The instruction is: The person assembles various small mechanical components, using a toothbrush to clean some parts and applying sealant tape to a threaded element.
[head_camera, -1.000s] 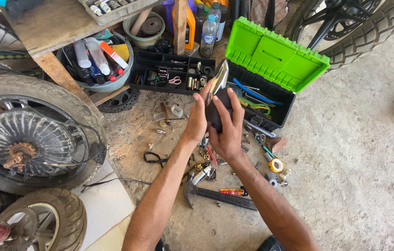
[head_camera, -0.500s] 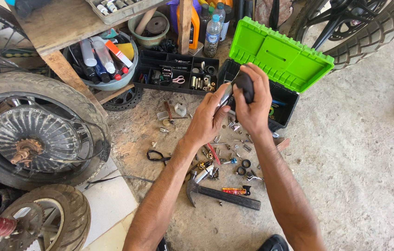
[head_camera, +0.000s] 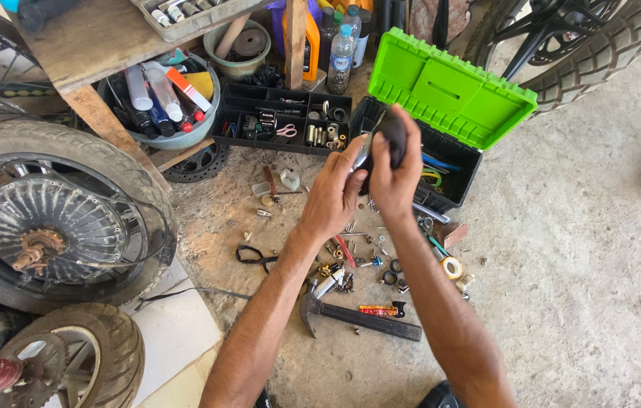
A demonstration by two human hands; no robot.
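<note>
Green-lidded toolbox holds, seemingly, cables.

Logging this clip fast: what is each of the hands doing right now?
Left hand: closed, fingertips gripping the metal end of the dark tool.
Right hand: closed around the same tool's dark body.

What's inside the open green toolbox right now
The toolbox stands open with its green lid up. In its black base, blue and yellow-green tools or cables show. The left hand and right hand, holding a dark object, cover the base's left part.
</note>
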